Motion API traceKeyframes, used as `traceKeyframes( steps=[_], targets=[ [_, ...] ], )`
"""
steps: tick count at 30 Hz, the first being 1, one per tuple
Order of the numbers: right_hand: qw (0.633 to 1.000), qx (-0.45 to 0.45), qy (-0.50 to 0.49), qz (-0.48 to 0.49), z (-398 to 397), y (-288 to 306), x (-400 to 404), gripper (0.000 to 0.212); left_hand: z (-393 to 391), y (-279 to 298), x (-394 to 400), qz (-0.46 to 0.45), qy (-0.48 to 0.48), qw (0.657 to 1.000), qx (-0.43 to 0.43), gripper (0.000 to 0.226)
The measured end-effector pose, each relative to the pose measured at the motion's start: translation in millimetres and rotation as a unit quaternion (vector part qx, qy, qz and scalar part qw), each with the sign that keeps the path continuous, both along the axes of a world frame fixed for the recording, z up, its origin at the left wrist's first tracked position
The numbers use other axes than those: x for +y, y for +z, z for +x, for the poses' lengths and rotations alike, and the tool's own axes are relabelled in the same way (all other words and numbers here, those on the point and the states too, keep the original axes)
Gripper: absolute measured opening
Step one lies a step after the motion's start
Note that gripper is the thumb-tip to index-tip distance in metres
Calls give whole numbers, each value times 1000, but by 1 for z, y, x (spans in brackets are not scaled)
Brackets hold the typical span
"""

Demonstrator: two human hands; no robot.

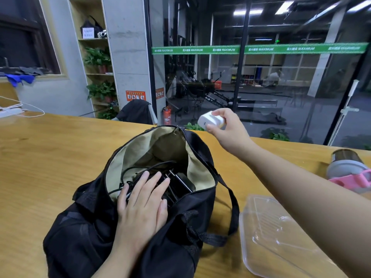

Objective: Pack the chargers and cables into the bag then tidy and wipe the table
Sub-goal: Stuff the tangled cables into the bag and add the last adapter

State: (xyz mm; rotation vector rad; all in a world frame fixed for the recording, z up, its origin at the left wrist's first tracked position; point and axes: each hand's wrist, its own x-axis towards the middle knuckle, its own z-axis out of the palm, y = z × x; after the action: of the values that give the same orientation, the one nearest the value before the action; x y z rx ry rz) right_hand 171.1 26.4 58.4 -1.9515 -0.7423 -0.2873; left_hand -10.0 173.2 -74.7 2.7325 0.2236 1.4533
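R hand (224,127) pinches a smooth white charger (210,120) at 1 o'clock above the soft black bag (96,227). L hand (140,205), fingers flat, holds nothing & presses black cables (136,171) inside.

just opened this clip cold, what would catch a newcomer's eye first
The open black bag in the middle of the wooden table, with the left hand pressing flat on black chargers and cables inside. Above its far edge, the right hand holds a white charger in its fingers.
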Motion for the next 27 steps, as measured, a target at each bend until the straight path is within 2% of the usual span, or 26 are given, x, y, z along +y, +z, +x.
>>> traceKeyframes(
  steps=[5, 9, 14, 20, 27],
  targets=[
    [992, -17, 114, 47, -41, 9, 7, 27, 0, -4, 2, -30, -12, 998, -52, 35],
    [974, 26, 223, 11, -63, 2, 17, 26, -2, -4, 1, -29, -16, 994, -105, 30],
    [972, -32, 173, -153, -66, -30, 36, 29, -4, -4, 0, -50, -24, 992, -115, 29],
    [974, 5, 90, -210, -58, -41, 48, 31, -6, -1, 0, -56, -37, 993, -99, 37],
    [953, -57, 97, -282, -66, -39, 50, 33, 0, -5, 5, -54, -35, 995, -77, 39]
  ],
)
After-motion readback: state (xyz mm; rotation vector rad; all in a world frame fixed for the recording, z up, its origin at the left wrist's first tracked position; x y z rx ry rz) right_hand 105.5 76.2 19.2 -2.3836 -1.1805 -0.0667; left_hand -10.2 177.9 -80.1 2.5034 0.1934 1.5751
